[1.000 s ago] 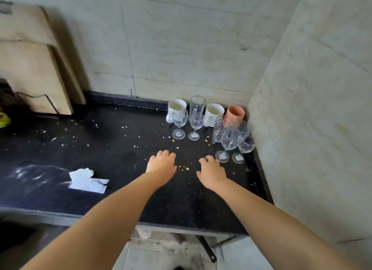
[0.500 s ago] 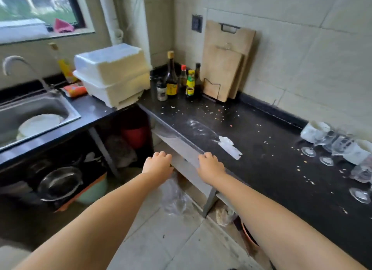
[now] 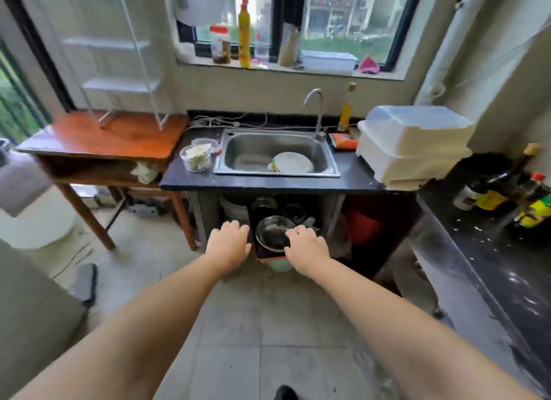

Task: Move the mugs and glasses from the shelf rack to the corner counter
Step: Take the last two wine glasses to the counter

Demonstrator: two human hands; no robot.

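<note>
Reaching forward with nothing held, the left hand and right hand hang palm-down, fingers loosely curled. Well beyond them to the left, the white shelf rack stands on the wooden table, blurred; no mugs or glasses can be made out.

My view's swung off the corner counter; mugs & glasses I faced 1 s ago are out of frame. Half a sec ago the sink sat far left, now it's dead ahead under the window, w/ the white shelf rack on the wooden table at left. Left hand & right hand went from over the counter to out over the floor, holding nothing.
</note>
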